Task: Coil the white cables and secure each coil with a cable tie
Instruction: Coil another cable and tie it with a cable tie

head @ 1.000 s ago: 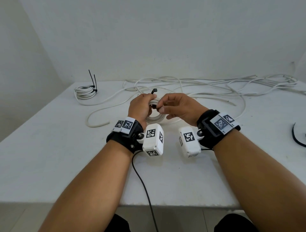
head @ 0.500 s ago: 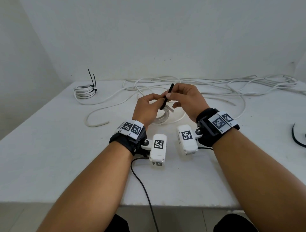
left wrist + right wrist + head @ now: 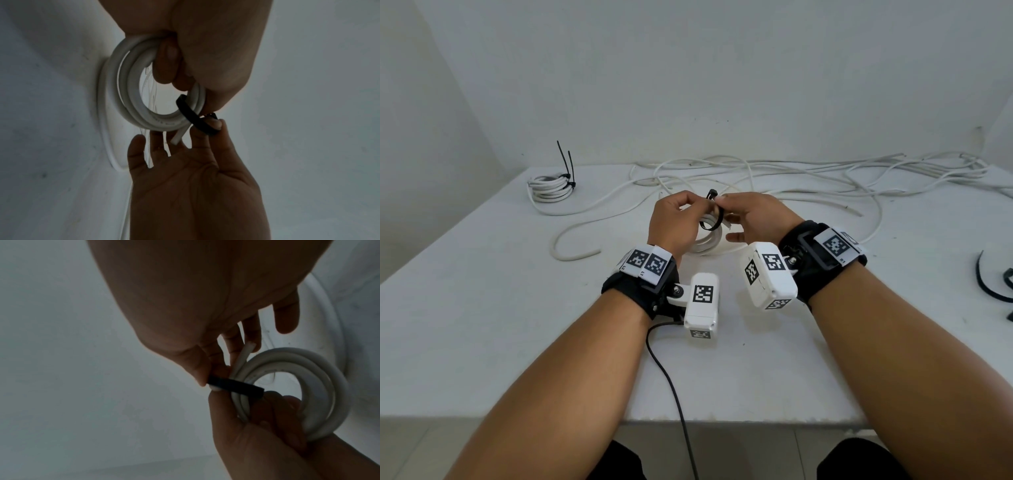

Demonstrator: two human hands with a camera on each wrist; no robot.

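Left hand (image 3: 209, 48) grips the white cable coil (image 3: 131, 97); right hand (image 3: 195, 186) pinches the black cable tie (image 3: 193, 118) looped round the coil.

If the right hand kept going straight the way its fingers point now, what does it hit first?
The right hand points left toward the left hand. First in line is the black cable tie it already pinches, looped round the white coil, then the left hand's fingers just behind. Depth between them looks close to nil.

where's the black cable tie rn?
In the head view the black cable tie is at table centre, looped around the white coil held in the left hand, its end pinched by the right hand.
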